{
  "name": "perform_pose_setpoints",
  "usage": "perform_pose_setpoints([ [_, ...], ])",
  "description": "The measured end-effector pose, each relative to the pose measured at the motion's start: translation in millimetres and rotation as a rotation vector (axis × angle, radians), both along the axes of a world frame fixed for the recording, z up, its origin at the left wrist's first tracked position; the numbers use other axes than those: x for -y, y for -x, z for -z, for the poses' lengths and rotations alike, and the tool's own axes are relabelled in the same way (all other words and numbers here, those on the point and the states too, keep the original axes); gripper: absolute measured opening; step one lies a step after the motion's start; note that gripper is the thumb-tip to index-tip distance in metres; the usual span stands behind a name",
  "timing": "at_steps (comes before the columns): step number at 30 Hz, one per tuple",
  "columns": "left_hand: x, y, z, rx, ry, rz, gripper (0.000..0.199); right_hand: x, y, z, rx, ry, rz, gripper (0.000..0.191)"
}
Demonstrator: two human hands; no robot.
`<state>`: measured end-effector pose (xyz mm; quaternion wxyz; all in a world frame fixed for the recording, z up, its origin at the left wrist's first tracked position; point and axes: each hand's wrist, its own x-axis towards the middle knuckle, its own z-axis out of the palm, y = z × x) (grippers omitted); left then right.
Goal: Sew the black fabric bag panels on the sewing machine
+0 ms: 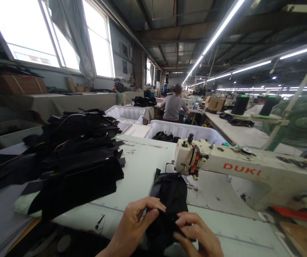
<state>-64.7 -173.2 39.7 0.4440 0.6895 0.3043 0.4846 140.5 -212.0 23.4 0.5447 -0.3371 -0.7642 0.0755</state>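
Note:
A piece of black fabric [171, 189] lies on the sewing table in front of me, its far end under the head of a sewing machine [214, 160]. My left hand [137, 221] pinches the fabric's left side between thumb and fingers. On the right side, my right hand [197, 232] grips the same piece with bent fingers. The near part of the fabric bunches between both hands and hangs toward the table's front edge. The needle area is partly hidden by the machine head.
A tall pile of black fabric pieces [80, 157] covers the table's left. Small thread snips [99, 222] lie near the front edge. White plastic bins [188, 128] stand beyond the table. Thread cones [240, 105] and a green fan [303, 123] are at right. A person [173, 107] sits farther back.

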Motion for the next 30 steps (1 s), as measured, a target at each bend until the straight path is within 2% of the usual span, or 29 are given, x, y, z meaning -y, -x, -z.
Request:
perform_pose_setpoints([
  [3, 7.9, -3.1, 4.5, -0.041, 0.01, -0.103, 0.019, 5.5, 8.7, -4.1, 0.042, -0.089, 0.118, 0.015],
  [5, 12.5, -5.4, 9.8, -0.031, -0.045, -0.188, 0.019, 8.5, 13.3, -8.9, 0.075, -0.158, 0.202, 0.02],
  [10, 18.9, -10.3, 24.9, -0.029, -0.206, -0.313, 0.018, 9.7, 13.6, -13.3, 0.183, -0.311, 0.205, 0.021],
  [12, 18.7, -10.2, 28.0, -0.047, -0.235, -0.343, 0.016, 7.8, 11.6, -6.3, 0.17, -0.31, 0.209, 0.016],
  [14, 15.0, -6.7, 23.9, -0.076, -0.279, -0.349, 0.016, 5.0, 10.8, 2.5, 0.163, -0.2, 0.247, 0.011],
  [16, 6.1, 0.4, 8.2, -0.166, -0.336, -0.28, 0.017, 2.3, 13.9, 8.4, 0.172, 0.051, 0.182, 0.021],
  [18, -9.4, 8.6, -18.3, -0.352, -0.377, -0.108, 0.018, 0.4, 24.5, 9.3, 0.111, 0.41, -0.008, 0.031],
  [20, -31.7, 12.6, -47.6, -0.61, -0.357, 0.094, 0.019, -1.7, 44.4, 7.5, -0.119, 0.783, -0.222, 0.03],
  [21, -45.1, 11.3, -59.5, -0.761, -0.337, 0.186, 0.02, -3.4, 57.0, 7.1, -0.298, 0.933, -0.309, 0.036],
  [22, -59.3, 7.4, -67.8, -0.892, -0.336, 0.267, 0.02, -6.0, 70.2, 7.8, -0.541, 1.033, -0.404, 0.047],
  [23, -73.9, 0.8, -71.6, -0.976, -0.346, 0.343, 0.017, -9.6, 82.5, 9.9, -0.606, 1.046, -0.461, 0.059],
  [24, -88.2, -8.0, -70.6, -1.003, -0.351, 0.395, 0.015, -14.0, 92.5, 13.4, -0.666, 1.049, -0.506, 0.07],
  [25, -101.7, -18.4, -65.1, -1.016, -0.354, 0.439, 0.015, -19.2, 98.9, 18.1, -0.82, 1.068, -0.559, 0.073],
  [26, -113.9, -29.5, -56.0, -1.022, -0.353, 0.48, 0.016, -25.0, 100.9, 23.6, -0.866, 1.07, -0.504, 0.072],
  [28, -132.6, -50.8, -30.8, -1.017, -0.357, 0.531, 0.019, -37.1, 90.5, 35.2, -0.737, 1.068, -0.256, 0.069],
  [30, -143.4, -66.9, -4.0, -0.995, -0.361, 0.553, 0.021, -48.1, 65.7, 44.9, -0.451, 1.052, -0.027, 0.066],
])
